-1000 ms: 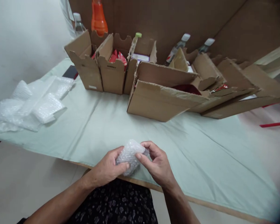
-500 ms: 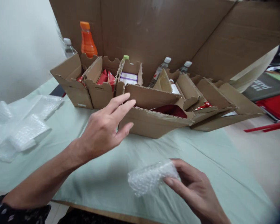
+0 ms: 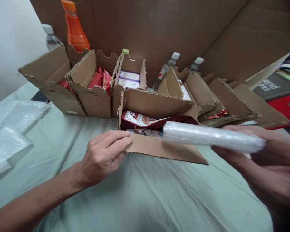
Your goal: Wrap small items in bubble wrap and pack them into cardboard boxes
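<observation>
My left hand (image 3: pixel 107 149) grips the left end of the front flap (image 3: pixel 159 146) of a cardboard box, which leans outward and down. Inside that box lie a dark red packet with a printed white panel (image 3: pixel 142 118) and a second, bluish printed packet (image 3: pixel 147 132). At the right my right hand (image 3: pixel 258 158), blurred by motion, holds a rolled or folded piece of bubble wrap (image 3: pixel 210 136). The wrap is stretched out level above the right part of the flap. Whether anything is wrapped inside it cannot be seen.
Several cardboard boxes (image 3: pixel 91 100) with red packets and white-purple packs stand in a row behind. Bottles, one of them orange (image 3: pixel 76 32), rise behind them against a large cardboard panel (image 3: pixel 145 29). Loose bubble wrap (image 3: pixel 12 129) lies on the green cloth (image 3: pixel 140 193) at left.
My left hand has come down onto the box's front flap, which now tilts outward and shows the packets. My right hand has lifted the bubble wrap from above the cloth up beside the box.
</observation>
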### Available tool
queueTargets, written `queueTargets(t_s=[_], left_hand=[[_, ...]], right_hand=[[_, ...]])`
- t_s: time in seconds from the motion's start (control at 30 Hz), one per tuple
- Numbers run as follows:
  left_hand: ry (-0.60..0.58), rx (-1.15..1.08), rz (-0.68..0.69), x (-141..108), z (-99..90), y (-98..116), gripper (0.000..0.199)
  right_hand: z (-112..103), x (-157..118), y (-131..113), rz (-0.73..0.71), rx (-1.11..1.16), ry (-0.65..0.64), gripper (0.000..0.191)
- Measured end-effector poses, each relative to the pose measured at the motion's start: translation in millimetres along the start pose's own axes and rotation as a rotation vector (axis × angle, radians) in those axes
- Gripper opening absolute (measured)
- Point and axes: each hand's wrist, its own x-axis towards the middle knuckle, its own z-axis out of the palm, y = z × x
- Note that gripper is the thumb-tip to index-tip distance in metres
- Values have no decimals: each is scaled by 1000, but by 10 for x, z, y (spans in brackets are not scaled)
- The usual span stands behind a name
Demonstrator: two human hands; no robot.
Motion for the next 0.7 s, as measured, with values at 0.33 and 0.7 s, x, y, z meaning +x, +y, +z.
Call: queueTargets(t_s=[0.33,0.7], left_hand=[[-3,-32,0,-30,21,-27,21],[-10,-26,-23,-35,33,-28,20]], right_hand=[[215,342,-100,-397,-289,-431,13],[267,600,-235,-205,-587,-670,14]])
